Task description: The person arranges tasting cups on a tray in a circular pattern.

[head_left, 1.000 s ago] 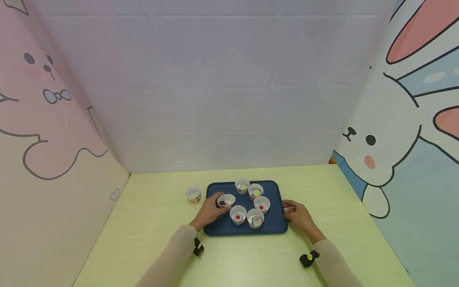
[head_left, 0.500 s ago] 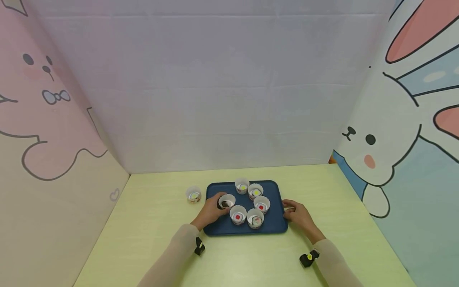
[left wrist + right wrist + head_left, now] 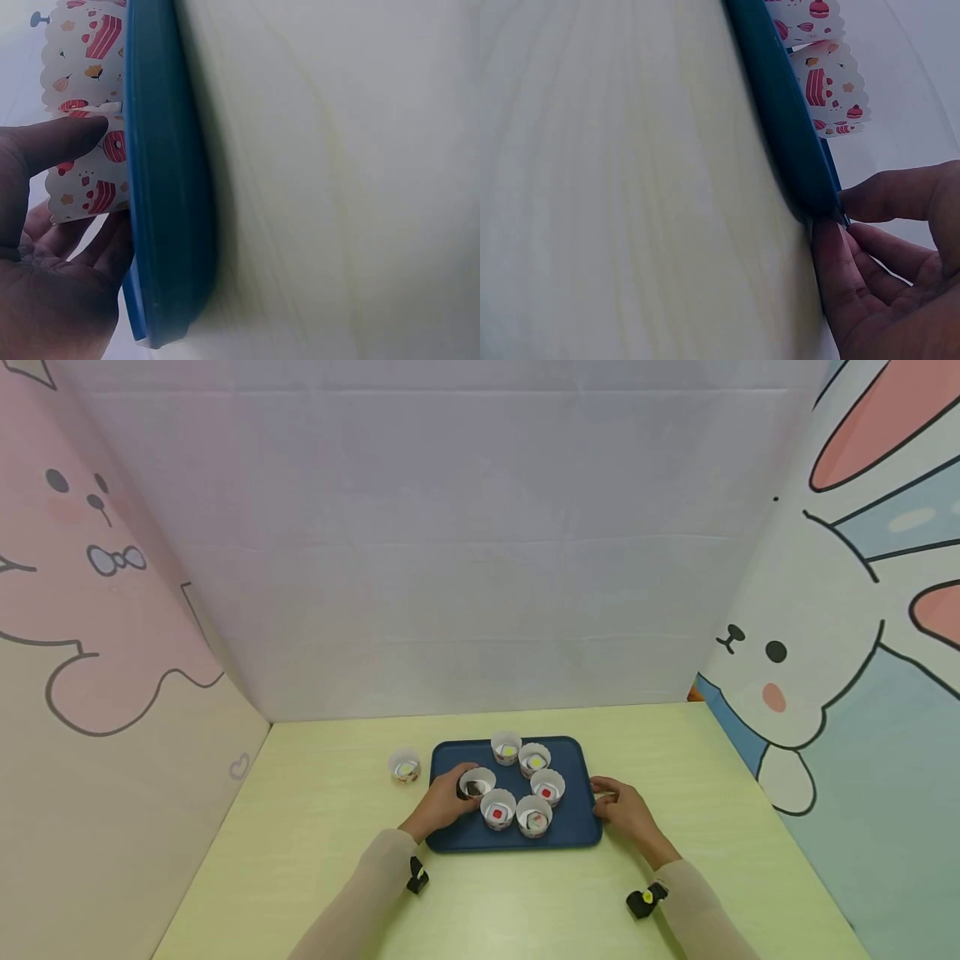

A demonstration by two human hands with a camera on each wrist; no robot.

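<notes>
On a dark blue tray stands a scalloped paper baking cup with something dark inside. My left hand holds this cup at the tray's left side; in the left wrist view the thumb and fingers lie around its cake-and-donut printed wall. The tray's right rim is pinched by my right hand, thumb above and fingers below, as the right wrist view shows. Several similar cups share the tray: two with yellow bits inside at the back, two with red bits, and one with a pale piece at the front.
One more paper cup with a yellow bit stands on the pale yellow table, left of the tray. A white backdrop rises behind, and cartoon-printed panels flank the table on both sides.
The left hand has shifted slightly to the right with the held cup, bringing it closer to the front red-bit cup. The right hand and the tray stay in place.
</notes>
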